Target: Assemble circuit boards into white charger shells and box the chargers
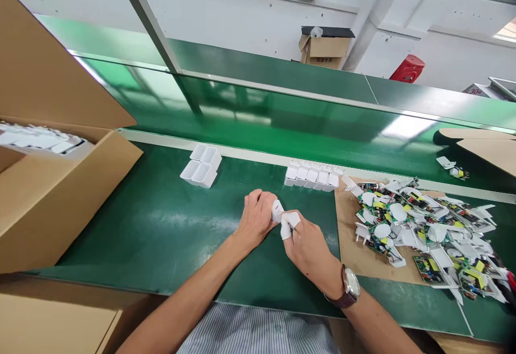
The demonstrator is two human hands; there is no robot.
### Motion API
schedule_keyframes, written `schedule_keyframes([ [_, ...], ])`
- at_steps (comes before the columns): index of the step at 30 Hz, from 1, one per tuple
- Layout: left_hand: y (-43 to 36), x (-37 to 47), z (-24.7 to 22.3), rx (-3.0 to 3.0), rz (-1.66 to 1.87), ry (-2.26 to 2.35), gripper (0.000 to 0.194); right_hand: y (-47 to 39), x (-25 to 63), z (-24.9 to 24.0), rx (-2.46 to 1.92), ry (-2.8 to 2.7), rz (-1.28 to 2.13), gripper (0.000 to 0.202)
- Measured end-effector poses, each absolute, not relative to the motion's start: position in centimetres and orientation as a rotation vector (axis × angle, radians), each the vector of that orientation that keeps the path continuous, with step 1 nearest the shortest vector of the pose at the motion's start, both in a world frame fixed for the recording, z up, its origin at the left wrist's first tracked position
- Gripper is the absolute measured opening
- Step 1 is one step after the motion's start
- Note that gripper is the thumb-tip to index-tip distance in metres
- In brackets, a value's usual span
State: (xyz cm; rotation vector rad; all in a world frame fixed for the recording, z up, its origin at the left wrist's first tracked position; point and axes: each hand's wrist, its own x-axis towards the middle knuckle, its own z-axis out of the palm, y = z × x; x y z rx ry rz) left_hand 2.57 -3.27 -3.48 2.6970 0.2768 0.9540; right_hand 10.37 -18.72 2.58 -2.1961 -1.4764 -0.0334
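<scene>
My left hand (258,215) is closed around a small white plastic charger housing (277,210) with a dark slot-like mark on its face. At that piece's right edge, my right hand (303,241) pinches with thumb and forefinger, both wearing white finger covers. The fingers partly hide the housing, and whether anything small sits between the right fingertips cannot be made out. Beyond the hands stands a row of white plastic cases (311,176). Several open, hollow white cases (201,168) are grouped to the left, near the bench's back edge.
Green circuit boards with white plastic parts lie in a heap (415,225) on a brown cardboard sheet (350,238) at right. A large open carton (80,192) with white pieces inside stands at left. A pale rail (250,160) borders the green bench (169,241) at the back.
</scene>
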Motion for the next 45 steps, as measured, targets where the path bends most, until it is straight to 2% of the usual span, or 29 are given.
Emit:
schedule_keyframes([
  [3,-3.0,2.4,-3.3,2.659,0.877,0.305,0.025,-18.8,10.8,2.4,-2.085,-1.397,0.034,0.023],
  [9,-2.6,2.1,-2.8,2.519,0.913,0.112,0.061,-20.7,11.8,2.1,-1.868,-1.029,0.126,0.025],
  [13,-2.6,2.0,-2.3,2.45,0.825,0.035,0.071,-21.7,11.8,2.4,-1.881,-1.006,0.107,0.024],
  [19,-2.6,1.7,-1.6,2.429,0.679,0.133,0.064,-21.3,11.3,3.0,-1.806,-1.145,0.097,0.024],
  [27,-2.5,1.7,-1.8,2.398,0.668,0.11,0.056,-20.2,10.6,3.1,-1.734,-1.214,0.036,0.024],
  [37,-2.4,1.8,-1.9,2.473,0.744,-0.101,0.069,-20.3,10.7,1.8,-1.693,-1.26,0.065,0.029],
  [45,-2.5,2.0,-2.0,2.522,0.761,-0.102,0.063,-20.6,10.6,1.7,-1.694,-1.291,0.06,0.031],
])
